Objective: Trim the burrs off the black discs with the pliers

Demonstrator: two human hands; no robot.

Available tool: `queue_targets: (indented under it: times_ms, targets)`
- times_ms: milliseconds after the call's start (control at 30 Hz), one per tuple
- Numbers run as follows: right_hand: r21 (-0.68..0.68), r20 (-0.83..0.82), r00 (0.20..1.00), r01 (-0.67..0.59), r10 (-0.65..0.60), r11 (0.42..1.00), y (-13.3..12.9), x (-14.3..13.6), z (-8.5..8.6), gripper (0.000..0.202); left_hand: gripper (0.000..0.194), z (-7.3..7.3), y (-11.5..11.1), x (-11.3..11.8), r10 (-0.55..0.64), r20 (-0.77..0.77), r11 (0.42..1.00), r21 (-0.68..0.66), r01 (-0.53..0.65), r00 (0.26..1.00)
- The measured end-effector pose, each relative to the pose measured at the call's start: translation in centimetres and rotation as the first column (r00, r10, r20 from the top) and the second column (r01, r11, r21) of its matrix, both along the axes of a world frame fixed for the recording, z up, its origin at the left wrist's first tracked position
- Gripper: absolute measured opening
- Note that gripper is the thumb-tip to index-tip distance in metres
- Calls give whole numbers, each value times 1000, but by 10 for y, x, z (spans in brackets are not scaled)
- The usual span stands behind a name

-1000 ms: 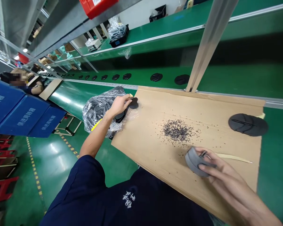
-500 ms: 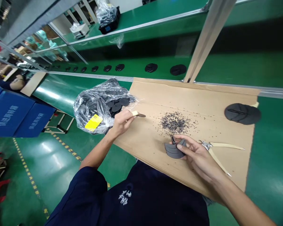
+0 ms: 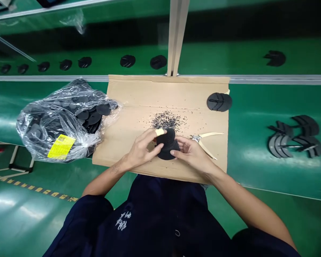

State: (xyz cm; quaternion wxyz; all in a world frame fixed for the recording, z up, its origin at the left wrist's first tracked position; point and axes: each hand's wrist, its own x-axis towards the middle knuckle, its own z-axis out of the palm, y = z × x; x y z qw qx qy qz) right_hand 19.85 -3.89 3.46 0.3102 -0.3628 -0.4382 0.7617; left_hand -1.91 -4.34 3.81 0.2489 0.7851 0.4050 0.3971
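Both hands meet over the cardboard sheet (image 3: pixel 131 92). Between them are dark rounded parts (image 3: pixel 167 152), one overlapping another. My left hand (image 3: pixel 143 147), a pale yellow wrap on one finger, pinches the upper black disc. My right hand (image 3: pixel 192 152) grips the lower dark part by its right edge. Small black bits (image 3: pixel 167 119) lie scattered just beyond the fingers. Pliers with cream handles (image 3: pixel 207 142) rest open to the right of my right hand. A finished-looking black oval part (image 3: pixel 219 102) sits at the sheet's upper right corner.
A clear plastic bag of black discs (image 3: pixel 56 121) with a yellow label lies at the left. Several black parts (image 3: pixel 294 137) are on the green table at the right. A metal post (image 3: pixel 177 35) stands behind the cardboard, and a row of black parts (image 3: pixel 85 62) lies beyond the rail.
My left hand has come from beside the bag to the part in my right hand, bringing a small disc. The view has turned right, showing more parts on the right.
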Motion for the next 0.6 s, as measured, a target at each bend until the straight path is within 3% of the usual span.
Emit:
queue_targets:
  times_ms: [233, 433, 600]
  targets:
    - [54, 68, 998, 15, -19, 998, 3, -1, -4, 35, 44, 2, -1, -4, -132, -64, 990, 42, 135, 989]
    - [124, 159, 985, 49, -68, 991, 1, -1, -2, 37, 47, -2, -10, 1, -98, -96, 989, 98, 108, 991]
    - [322, 222, 963, 78, -155, 944, -4, 0, 7, 30, 53, 4, -8, 7, -44, -8, 997, 62, 45, 999]
